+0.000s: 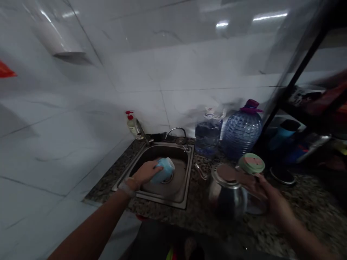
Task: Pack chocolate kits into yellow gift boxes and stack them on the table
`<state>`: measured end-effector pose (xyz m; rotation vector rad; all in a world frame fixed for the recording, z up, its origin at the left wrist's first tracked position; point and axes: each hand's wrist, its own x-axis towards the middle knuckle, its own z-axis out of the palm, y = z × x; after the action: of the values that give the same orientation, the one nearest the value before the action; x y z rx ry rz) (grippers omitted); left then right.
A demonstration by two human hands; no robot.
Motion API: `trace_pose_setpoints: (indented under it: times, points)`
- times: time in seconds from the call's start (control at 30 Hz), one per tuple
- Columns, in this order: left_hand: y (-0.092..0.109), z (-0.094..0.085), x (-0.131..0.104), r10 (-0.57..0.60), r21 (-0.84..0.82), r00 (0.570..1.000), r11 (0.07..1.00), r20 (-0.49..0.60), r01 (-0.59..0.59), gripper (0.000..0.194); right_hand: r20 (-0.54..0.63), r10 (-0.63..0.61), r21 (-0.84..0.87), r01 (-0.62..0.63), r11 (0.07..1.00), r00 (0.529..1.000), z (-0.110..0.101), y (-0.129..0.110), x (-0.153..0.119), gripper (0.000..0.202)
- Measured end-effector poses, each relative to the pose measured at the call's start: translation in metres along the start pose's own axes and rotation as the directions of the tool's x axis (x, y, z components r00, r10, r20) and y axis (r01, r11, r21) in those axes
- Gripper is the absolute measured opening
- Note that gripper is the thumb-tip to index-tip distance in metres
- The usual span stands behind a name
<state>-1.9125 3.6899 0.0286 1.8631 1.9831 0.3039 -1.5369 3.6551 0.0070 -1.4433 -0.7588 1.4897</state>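
A light-blue rounded vessel with a white end (163, 170) is held tilted by the left hand (146, 172), its fingers curled partway around it, over a square stainless-steel sink (190, 169). To the right, a shiny metal kettle with a brown lid (228, 195) is gripped at its brown handle by the right hand (269, 191), blurred but closed; whether the kettle touches the speckled stone counter (199, 200) cannot be told. Behind it, a large clear-blue ribbed plastic bottle with a purple cap (241, 131) is seen.
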Motion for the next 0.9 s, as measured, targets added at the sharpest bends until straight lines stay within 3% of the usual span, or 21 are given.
trace_pose_setpoints:
  times: [0.07, 0.17, 0.37, 0.6, 0.77, 0.9]
  points:
    - [-0.012, -0.007, 0.007, 0.037, 0.078, 0.998, 0.996, 0.055, -0.041, 0.023, 0.056, -0.012, 0.017, 0.011, 1.000, 0.998, 0.044, 0.004, 0.011, 0.040]
    - [-0.029, -0.013, 0.015, 0.063, 0.184, 0.991, 0.979, 0.115, -0.083, 0.024, 0.109, -0.094, -0.088, 0.104, 0.991, 0.990, 0.090, 0.007, 0.027, 0.045]
    - [-0.051, -0.011, 0.027, 0.040, 0.372, 0.988, 0.923, 0.152, -0.095, 0.026, 0.204, -0.154, -0.322, 0.215, 0.922, 0.967, 0.138, 0.005, 0.037, 0.054]
    - [-0.060, -0.016, 0.024, 0.141, 0.402, 0.966, 0.889, 0.215, -0.219, 0.023, 0.133, -0.145, -0.395, 0.187, 0.899, 0.980, 0.157, 0.000, 0.045, 0.057]
    - [-0.078, -0.019, 0.027, 0.194, 0.078, 0.972, 0.976, 0.131, -0.205, 0.033, 0.162, -0.158, -0.422, 0.213, 0.881, 0.974, 0.157, -0.001, 0.046, 0.058]
    - [-0.085, -0.017, 0.032, 0.262, -0.095, 0.957, 0.963, 0.123, -0.252, 0.039, 0.151, -0.188, -0.404, 0.234, 0.884, 0.971, 0.152, -0.001, 0.044, 0.057]
